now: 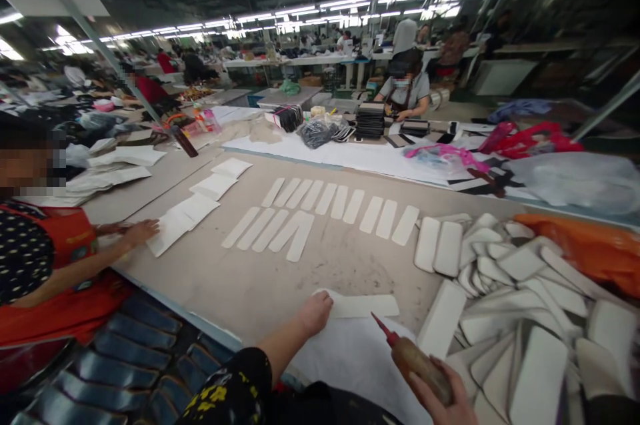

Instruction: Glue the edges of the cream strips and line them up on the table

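Near the front of the table, my left hand [315, 313] pinches the left end of a flat white strip [367, 306]. My right hand [447, 398] is wrapped round a brownish squeeze bottle [420, 365] with a narrow red nozzle. The nozzle tip points up and to the left, close to the strip's lower edge; I cannot tell whether it touches. Under the strip lies a white sheet [345, 351]. Farther back, several rounded white pieces [340, 201] lie spread in two rows.
A heap of white padded pieces [530, 278] covers the table's right side, beside an orange bag [590, 251]. At left a co-worker's hand [137, 235] touches white sheets [185, 215]. Dark glossy pieces [125, 351] sit below the table edge. Another person [407, 88] works across from me.
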The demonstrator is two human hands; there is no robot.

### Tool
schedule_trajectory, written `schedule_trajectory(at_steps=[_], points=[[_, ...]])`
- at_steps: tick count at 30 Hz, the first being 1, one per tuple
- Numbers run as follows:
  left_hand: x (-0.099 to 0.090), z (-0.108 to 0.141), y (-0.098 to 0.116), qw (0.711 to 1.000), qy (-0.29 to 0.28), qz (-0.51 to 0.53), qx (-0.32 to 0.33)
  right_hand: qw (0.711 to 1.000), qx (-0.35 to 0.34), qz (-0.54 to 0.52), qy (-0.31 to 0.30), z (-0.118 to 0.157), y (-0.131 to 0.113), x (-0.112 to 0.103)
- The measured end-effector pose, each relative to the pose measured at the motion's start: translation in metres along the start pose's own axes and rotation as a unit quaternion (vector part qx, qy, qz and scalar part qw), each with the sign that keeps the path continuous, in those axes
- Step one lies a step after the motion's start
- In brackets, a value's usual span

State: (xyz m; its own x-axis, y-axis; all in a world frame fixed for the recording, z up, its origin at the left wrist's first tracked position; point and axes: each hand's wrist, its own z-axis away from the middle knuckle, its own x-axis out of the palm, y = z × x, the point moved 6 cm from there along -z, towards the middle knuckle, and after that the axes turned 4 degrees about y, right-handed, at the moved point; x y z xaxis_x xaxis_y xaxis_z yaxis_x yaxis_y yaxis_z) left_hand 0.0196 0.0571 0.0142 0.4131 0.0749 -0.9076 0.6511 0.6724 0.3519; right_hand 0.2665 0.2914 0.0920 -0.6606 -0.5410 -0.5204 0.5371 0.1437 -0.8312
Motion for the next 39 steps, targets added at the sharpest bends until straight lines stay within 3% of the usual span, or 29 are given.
schedule_trajectory(at_steps=[4,10,16,28,39], points=[[0.004,0.017,-0.016,0.996,0.058,0.067,0.027,0.999,-0.038,-0.018,-0.030,-0.010,-0.019,0.038],[0.019,0.026,-0.031,0.994,0.057,0.080,0.056,0.993,-0.103,-0.019,-0.053,-0.013,-0.025,0.085],[0.026,0.024,-0.033,0.991,0.069,0.092,0.067,0.987,-0.139,0.001,-0.076,-0.015,-0.024,0.114],[0.028,0.023,-0.037,0.988,0.049,0.134,0.050,0.973,-0.210,0.027,-0.089,-0.012,-0.054,0.135],[0.030,0.022,-0.041,0.988,0.045,0.142,0.042,0.962,-0.249,0.038,-0.102,-0.009,-0.046,0.135]])
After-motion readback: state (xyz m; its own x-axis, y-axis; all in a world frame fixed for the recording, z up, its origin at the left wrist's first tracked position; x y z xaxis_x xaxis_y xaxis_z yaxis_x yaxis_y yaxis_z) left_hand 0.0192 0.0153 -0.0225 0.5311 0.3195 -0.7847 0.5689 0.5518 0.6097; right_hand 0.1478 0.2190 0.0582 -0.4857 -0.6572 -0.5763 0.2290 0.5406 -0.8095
